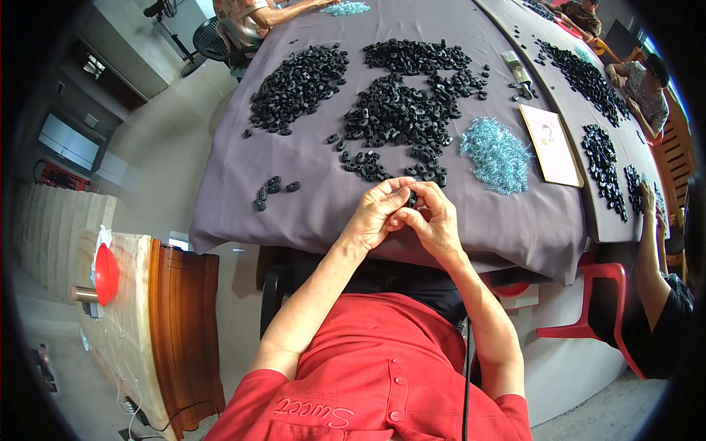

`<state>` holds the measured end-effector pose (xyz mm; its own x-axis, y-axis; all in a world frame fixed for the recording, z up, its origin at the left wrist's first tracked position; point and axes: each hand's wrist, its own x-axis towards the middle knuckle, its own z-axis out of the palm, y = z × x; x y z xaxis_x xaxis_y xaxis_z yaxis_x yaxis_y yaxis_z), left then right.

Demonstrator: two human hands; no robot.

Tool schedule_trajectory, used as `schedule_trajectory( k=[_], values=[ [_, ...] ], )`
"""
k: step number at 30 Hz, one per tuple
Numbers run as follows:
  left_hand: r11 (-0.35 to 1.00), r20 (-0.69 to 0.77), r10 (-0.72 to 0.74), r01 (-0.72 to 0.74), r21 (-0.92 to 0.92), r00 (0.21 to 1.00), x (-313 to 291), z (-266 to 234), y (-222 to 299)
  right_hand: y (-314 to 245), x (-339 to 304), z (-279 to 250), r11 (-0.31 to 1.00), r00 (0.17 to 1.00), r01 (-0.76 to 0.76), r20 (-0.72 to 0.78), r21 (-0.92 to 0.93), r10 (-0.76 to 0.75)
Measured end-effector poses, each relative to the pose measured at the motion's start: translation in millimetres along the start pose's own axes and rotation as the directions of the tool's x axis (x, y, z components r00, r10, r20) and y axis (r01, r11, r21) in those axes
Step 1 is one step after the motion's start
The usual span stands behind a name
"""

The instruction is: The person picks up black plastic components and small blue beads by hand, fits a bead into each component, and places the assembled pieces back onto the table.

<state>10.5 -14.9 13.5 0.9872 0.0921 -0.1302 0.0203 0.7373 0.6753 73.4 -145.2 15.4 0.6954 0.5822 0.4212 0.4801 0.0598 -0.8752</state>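
Over the near edge of the cloth-covered table [243, 213], both hands meet with fingers bent. My left hand [375, 214] pinches a small black ribbed part [411, 199] between thumb and fingers. From the other side, my right hand [436, 226] closes on the same part; its thumb and fingertips are pressed together. Fingers cover most of the part, and whether a tiny clear piece is also held cannot be seen. Just beyond the hands lies a large heap of similar black parts [397, 110]. To their right spreads a pile of small clear bluish pieces [496, 154].
Another black heap [298, 88] lies far left, with several loose black parts [273, 184] nearer. A pale board [550, 145] and a tube [518, 72] lie at right. Co-workers sit around the tables; a red chair [588, 301] stands right, a wooden cabinet [184, 331] left.
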Motion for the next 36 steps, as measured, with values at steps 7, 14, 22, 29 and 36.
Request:
schedule_trajectory(
  k=[7, 14, 22, 29, 36],
  values=[
    [1.0, -0.055, 0.0, 0.001, 0.017, 0.998, -0.2, 2.2, 0.8, -5.0, 0.2, 2.3, 0.992, 0.998, 0.064, -0.021, -0.109, -0.067],
    [1.0, -0.042, 0.026, -0.026, -0.003, 0.999, 2.3, -1.9, -2.2, -4.6, -0.5, 6.0, 0.993, 0.996, 0.07, -0.045, -0.09, -0.075],
    [0.999, -0.07, 0.035, -0.033, 0.024, 0.997, 1.4, -0.3, -2.0, -3.3, -1.6, 6.7, 0.993, 0.995, 0.082, -0.052, -0.084, -0.086],
    [0.999, -0.056, 0.039, -0.039, 0.004, 0.998, 2.1, -2.3, -2.1, -4.7, -1.2, 7.0, 0.992, 0.993, 0.1, -0.057, -0.078, -0.104],
    [0.999, -0.055, 0.036, -0.036, 0.002, 0.998, 2.6, -2.4, -1.8, -5.1, -0.5, 6.0, 0.991, 0.992, 0.105, -0.057, -0.083, -0.11]
  ],
)
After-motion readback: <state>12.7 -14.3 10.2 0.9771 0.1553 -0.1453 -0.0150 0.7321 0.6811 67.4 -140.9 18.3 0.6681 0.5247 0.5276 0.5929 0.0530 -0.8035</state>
